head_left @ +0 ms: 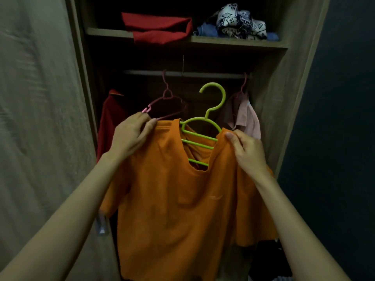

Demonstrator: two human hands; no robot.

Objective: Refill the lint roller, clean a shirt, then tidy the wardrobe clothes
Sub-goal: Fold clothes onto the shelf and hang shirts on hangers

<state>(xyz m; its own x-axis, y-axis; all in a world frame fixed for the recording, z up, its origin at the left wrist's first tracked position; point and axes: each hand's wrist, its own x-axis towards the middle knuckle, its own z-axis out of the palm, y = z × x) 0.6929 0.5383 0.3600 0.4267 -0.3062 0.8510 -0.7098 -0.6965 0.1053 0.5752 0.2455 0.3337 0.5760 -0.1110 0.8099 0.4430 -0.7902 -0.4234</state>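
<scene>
Left hand (132,134) and right hand (246,148) pinch the shoulders of an orange cotton T-shirt (178,199) on a lime-green plastic tiered hanger (205,126), before a dim, seemingly wooden wardrobe rail (186,74).

3 hangers: 1 green hanger (213,110), 2 pink hangers (167,94) (243,84). 3 shirts: orange shirt (178,199), red shirt (109,122), pink shirt (249,118). Shelf (233,42): 1 red folded cloth (160,27), 1 patterned heap (237,21).

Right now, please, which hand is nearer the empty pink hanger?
The left hand, beside the empty pink hanger; the right hand holds the shirt by its far shoulder.
</scene>
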